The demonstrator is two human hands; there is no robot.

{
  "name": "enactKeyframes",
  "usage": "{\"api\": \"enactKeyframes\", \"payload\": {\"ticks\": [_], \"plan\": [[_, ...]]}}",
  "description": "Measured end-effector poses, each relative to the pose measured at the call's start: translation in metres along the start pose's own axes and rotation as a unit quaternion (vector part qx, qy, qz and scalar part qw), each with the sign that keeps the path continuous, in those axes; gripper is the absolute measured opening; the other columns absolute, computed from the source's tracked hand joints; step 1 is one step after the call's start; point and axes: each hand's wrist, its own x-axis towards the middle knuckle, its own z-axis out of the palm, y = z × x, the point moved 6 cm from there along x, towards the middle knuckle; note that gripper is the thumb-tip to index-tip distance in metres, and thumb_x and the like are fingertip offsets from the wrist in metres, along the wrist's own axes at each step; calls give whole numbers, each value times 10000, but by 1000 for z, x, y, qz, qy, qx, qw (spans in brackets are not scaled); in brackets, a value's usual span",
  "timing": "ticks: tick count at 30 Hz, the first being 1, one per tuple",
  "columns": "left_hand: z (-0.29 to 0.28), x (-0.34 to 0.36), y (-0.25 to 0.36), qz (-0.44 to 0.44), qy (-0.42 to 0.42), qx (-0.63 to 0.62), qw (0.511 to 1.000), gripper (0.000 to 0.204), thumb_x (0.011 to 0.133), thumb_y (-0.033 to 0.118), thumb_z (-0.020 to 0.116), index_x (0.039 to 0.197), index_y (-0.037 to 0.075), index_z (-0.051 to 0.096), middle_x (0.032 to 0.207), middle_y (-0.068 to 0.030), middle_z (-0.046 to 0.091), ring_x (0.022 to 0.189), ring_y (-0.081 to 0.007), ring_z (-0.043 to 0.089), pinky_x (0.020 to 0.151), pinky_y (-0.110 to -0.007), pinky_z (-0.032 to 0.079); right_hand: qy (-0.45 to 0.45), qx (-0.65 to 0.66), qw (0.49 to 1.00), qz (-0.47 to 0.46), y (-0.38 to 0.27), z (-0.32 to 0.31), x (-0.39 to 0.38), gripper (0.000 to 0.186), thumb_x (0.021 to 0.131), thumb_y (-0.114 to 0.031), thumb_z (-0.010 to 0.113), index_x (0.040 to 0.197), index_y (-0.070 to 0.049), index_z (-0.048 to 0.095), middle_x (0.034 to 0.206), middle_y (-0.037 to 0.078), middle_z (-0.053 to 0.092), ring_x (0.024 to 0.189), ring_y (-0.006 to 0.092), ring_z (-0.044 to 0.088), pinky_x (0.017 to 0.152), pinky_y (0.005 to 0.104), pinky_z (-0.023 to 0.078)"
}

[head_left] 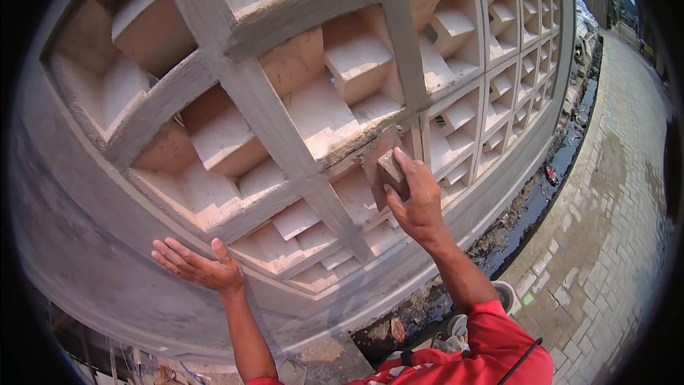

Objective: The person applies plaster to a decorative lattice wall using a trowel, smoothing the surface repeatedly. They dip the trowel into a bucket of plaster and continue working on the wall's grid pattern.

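Note:
My right hand (417, 203) grips the blocky handle of a small plastering float (391, 168). Its thin, mortar-stained plate lies against the grey joint between the pale ventilation blocks (356, 64), around where a horizontal and a vertical strip meet. Mortar along the ledge just left of the float (349, 148) looks rough and crumbly, while the strips farther left are smoother. My left hand (196, 264) is open with fingers spread, holding nothing. It is in front of the smooth grey lower wall (92, 221); whether it touches the wall, I cannot tell.
A narrow drain with dark water (527, 221) runs along the wall's foot on the right. Beyond it lies a paved lane (598, 271). A pale bucket (506, 296) stands by my right elbow. Rubble and a reddish stone (397, 329) lie below.

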Motion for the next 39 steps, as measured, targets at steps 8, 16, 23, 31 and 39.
{"api": "enactKeyframes", "payload": {"ticks": [8, 16, 23, 31, 39], "plan": [[0, -1, 2, 5, 2, 7, 1000, 783, 1013, 544, 417, 1548, -2, 245, 1606, -205, 242, 1482, -430, 205, 1193, -562, 199, -27, -31, 999, -12, -6, 12, 6, 754, 752, -16, 729, 1451, -46, 447, 976, 144, 567, 882, 337, 556, 783, 434, 485], [4, -2, 2, 11, 7, 1, 1000, 791, 1012, 553, 417, 1544, -8, 252, 1603, -214, 247, 1483, -423, 206, 1195, -565, 194, -35, -40, 998, -26, -14, 21, 8, 769, 722, -11, 721, 1446, -60, 465, 958, 131, 538, 879, 329, 552, 738, 429, 499], [-1, 1, 3, 13, 10, 7, 1000, 793, 1011, 555, 417, 1540, -14, 257, 1599, -217, 254, 1483, -420, 209, 1194, -564, 195, -44, -70, 996, -22, -24, 34, 2, 797, 709, -7, 706, 1461, -71, 449, 901, 121, 496, 820, 313, 533, 677, 432, 496], [0, 0, 4, 8, 8, 3, 1000, 790, 1010, 551, 426, 1542, -7, 257, 1600, -211, 258, 1484, -421, 206, 1194, -563, 194, -39, -55, 998, -17, -31, 38, -1, 767, 716, -41, 761, 1432, -58, 486, 871, 127, 503, 777, 313, 539, 666, 422, 476], [2, -1, 2, 3, 8, -6, 1000, 785, 1000, 527, 459, 1547, 2, 252, 1606, -208, 244, 1487, -424, 197, 1196, -568, 183, -107, -12, 994, -2, -48, 45, -14, 794, 720, -57, 751, 1453, -48, 446, 918, 130, 509, 836, 319, 546, 701, 427, 488]]}}
